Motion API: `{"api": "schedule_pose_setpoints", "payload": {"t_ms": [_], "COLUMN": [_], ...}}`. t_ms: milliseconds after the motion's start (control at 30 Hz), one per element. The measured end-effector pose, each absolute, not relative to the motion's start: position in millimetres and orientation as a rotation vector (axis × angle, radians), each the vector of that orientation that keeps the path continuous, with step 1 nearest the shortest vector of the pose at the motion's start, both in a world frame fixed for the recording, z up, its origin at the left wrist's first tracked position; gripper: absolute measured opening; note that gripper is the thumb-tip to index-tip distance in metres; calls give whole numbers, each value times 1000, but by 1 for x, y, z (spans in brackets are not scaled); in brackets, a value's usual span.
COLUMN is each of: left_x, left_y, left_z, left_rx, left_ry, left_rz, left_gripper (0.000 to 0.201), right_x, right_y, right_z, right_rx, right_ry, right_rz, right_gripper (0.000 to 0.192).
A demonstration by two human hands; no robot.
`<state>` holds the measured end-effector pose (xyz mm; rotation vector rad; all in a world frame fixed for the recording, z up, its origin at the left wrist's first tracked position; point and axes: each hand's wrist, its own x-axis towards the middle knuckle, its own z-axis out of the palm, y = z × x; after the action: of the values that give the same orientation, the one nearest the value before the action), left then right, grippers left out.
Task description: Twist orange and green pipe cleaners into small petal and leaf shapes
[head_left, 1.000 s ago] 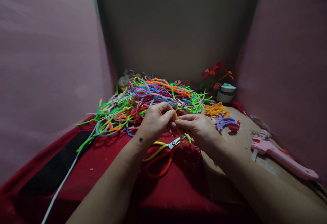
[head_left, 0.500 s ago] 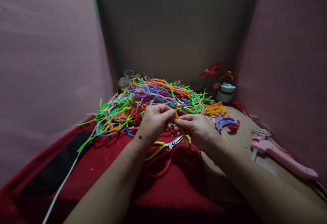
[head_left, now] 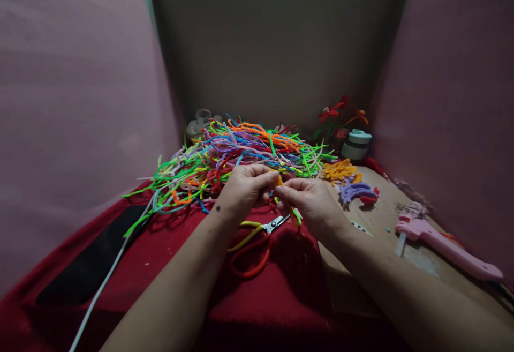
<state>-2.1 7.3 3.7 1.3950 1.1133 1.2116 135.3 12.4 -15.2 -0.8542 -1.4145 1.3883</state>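
Observation:
Both hands meet in front of the heap of coloured pipe cleaners (head_left: pixel 249 145). Between thumb and fingers, my left hand (head_left: pixel 249 188) pinches an orange-yellow pipe cleaner (head_left: pixel 280 180). My right hand (head_left: pixel 307 199) closes on the same piece just beside it, fingertips nearly touching the left thumb. An orange end hangs below the right fingers, close to a bright green bit; most of the piece is hidden by the fingers. Beneath the hands lie scissors (head_left: pixel 273 225) with one yellow and one red handle, blades pointing right.
Right, on a brown board (head_left: pixel 357 287), lie orange-yellow pieces (head_left: pixel 339 172), purple pieces (head_left: pixel 353 191) and a pink glue gun (head_left: pixel 445 247). A lidded jar (head_left: pixel 355 144) and red flowers (head_left: pixel 332 111) stand behind. Left, a black flat object (head_left: pixel 88 261) and white cable (head_left: pixel 108 271) lie on red cloth (head_left: pixel 261 304).
The hands stay almost in place, fingers shifting slightly on the pipe cleaner. Its hanging orange end shows less below the right hand. A white dotted item now shows beside the right wrist.

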Motion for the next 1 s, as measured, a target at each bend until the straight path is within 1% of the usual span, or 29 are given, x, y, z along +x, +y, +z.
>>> {"api": "schedule_pose_setpoints", "payload": {"t_ms": [133,233,400,533,667,867,1000], "left_x": [6,6,1,-1,-3,-4,-4], "left_y": [6,6,8,8,9,10,9], "left_z": [3,5,6,7,7,7,7], "left_rx": [1560,1462,1256,1327,1347,1327,1316], "left_ry": [1398,1325,1168,1187,1140,1159,1126], "left_rz": [1403,1372,1278,1250,1205,1177,1140], "left_gripper": [15,17,24,21,20,20,21], "right_x": [133,132,135,137,136,139,139], "right_y": [15,16,17,16,16,22,22], "right_z": [-19,-20,-19,-15,-13,-21,-22], "right_rx": [-874,-842,-798,-756,-703,-667,-714], "right_ry": [-1335,-1307,-1346,-1369,-1273,-1278,-1280], "right_rz": [1517,1604,1569,1618,1721,1741,1755], "right_gripper": [24,23,22,21,23,11,15]}}
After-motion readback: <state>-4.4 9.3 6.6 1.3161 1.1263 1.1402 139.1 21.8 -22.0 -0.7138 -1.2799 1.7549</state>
